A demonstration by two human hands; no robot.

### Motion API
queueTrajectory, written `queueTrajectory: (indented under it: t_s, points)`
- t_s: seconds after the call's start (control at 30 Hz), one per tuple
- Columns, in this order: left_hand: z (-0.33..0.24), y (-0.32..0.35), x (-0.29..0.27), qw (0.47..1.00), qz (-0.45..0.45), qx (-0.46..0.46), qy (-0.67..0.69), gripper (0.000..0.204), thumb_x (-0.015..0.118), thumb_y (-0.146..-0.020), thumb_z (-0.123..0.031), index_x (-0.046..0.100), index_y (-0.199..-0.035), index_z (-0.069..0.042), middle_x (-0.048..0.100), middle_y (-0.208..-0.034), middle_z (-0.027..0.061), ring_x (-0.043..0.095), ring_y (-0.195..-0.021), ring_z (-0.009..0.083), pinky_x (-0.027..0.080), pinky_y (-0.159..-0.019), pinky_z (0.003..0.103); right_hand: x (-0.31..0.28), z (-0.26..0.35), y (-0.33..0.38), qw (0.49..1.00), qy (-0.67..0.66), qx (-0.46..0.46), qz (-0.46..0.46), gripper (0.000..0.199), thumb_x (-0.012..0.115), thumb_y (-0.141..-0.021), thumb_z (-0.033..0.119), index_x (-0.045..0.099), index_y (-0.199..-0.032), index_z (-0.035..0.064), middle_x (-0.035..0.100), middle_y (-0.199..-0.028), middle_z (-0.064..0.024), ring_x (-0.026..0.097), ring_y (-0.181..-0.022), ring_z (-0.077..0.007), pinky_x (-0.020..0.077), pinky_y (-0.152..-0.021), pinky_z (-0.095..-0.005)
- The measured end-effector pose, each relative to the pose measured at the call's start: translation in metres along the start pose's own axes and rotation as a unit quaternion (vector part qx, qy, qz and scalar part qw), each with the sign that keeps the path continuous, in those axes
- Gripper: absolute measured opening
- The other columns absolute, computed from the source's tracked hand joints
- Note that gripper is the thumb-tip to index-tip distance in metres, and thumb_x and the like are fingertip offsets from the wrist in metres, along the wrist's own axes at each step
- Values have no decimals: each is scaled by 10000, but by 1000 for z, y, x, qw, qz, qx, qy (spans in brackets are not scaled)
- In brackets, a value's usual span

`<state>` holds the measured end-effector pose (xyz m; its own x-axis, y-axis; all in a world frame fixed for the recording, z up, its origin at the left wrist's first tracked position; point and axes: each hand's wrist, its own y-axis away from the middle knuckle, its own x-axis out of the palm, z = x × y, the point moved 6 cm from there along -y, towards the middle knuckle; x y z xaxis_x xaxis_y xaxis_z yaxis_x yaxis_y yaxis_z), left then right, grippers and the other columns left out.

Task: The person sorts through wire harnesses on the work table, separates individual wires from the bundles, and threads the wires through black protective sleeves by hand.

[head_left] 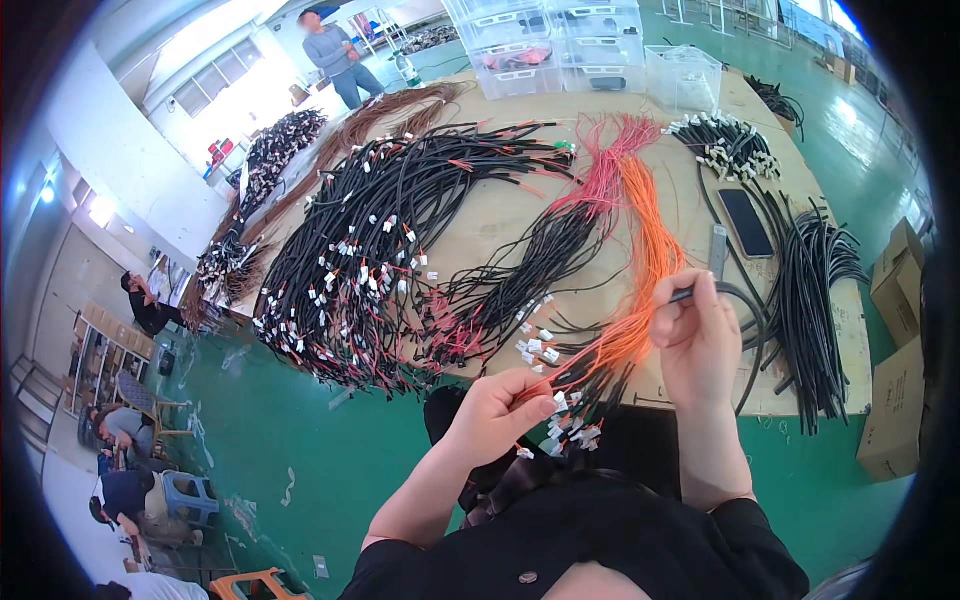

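Observation:
My left hand pinches an orange wire near the table's front edge, beside several white connectors. The wire runs toward the bundle of orange wires lying on the table. In my right hand, raised over the table's right part, is a black tube, gripped between thumb and fingers. Its long end curves away to the right and down. Past that hand lie a short metal ruler and a dark phone.
A heap of black cables with white connectors covers the table's left. Black tubes lie at the right edge. Clear plastic drawers stand at the back. Cardboard boxes sit on the floor at right. Other people are farther off.

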<state>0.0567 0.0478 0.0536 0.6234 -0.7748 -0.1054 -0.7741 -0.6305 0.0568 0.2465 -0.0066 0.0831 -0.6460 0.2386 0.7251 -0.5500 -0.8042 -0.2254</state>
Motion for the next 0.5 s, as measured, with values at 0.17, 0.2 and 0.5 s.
queueTrajectory:
  t_s: [0.17,0.2,0.5]
  points:
    - [-14,0,-7,993,-35,97,-61,175,492,-851,-139,573,-845,16,530,-708,-20,434,-651,40,348,-585,176,-6,11,2,999,-23,-32,-15,308,306,-920,219,488,-850,-18,554,-745,-124,490,-494,-110,407,-453,-215]
    - [-14,-2,-9,992,-34,101,-62,173,487,-852,-138,578,-836,8,514,-670,-20,426,-606,33,332,-544,170,-7,16,1,998,-35,-52,-10,306,310,-919,224,491,-854,-13,554,-746,-119,488,-513,-113,401,-463,-222]
    - [-83,-37,-19,988,-44,102,-104,181,489,-846,-97,588,-958,5,459,-603,-38,383,-538,24,312,-490,163,29,66,-35,977,-110,-137,121,298,337,-912,229,517,-943,-7,554,-896,-152,456,-604,-142,385,-557,-223]
